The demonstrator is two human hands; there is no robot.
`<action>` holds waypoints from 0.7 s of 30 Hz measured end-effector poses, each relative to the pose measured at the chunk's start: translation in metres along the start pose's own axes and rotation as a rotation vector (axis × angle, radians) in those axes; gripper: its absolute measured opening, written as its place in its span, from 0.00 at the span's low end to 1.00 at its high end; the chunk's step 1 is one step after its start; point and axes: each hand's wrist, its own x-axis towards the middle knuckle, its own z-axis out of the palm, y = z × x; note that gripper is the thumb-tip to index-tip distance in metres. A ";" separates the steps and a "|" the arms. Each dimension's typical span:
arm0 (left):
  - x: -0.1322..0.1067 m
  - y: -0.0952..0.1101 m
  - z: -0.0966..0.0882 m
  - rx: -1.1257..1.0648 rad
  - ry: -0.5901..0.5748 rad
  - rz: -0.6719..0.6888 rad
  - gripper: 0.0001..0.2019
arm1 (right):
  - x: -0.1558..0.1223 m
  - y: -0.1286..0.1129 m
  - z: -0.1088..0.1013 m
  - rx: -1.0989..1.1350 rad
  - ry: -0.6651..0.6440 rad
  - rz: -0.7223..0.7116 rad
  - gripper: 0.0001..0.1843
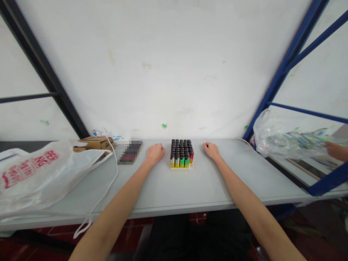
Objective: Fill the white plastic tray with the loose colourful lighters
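Note:
Rows of lighters (181,154) with black tops stand upright, close together, in a pale tray (191,168) in the middle of the grey table. Their bodies show yellow, green, clear and red. At the tray's front right corner, one slot holds no lighter. My left hand (155,152) rests on the table left of the lighters, curled into a fist and apart from them. To their right lies my right hand (212,150), also a closed fist on the tabletop. Nothing shows in either hand.
A white plastic bag (46,174) with red print covers the table's left side. Near it are a cardboard box (99,142), a phone-like slab (132,152) and a white cable (112,177). At right, another person's hand (336,150) touches a clear plastic bag (288,139) beyond a blue frame (282,72).

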 end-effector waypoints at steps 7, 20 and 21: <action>-0.009 0.004 -0.008 0.165 -0.035 0.037 0.21 | -0.003 -0.002 -0.001 -0.127 -0.040 -0.063 0.19; -0.019 0.002 -0.025 0.236 -0.164 0.109 0.20 | -0.005 0.004 -0.007 -0.137 -0.095 -0.110 0.21; -0.020 0.003 -0.026 0.240 -0.169 0.115 0.19 | -0.006 0.003 -0.008 -0.137 -0.097 -0.114 0.21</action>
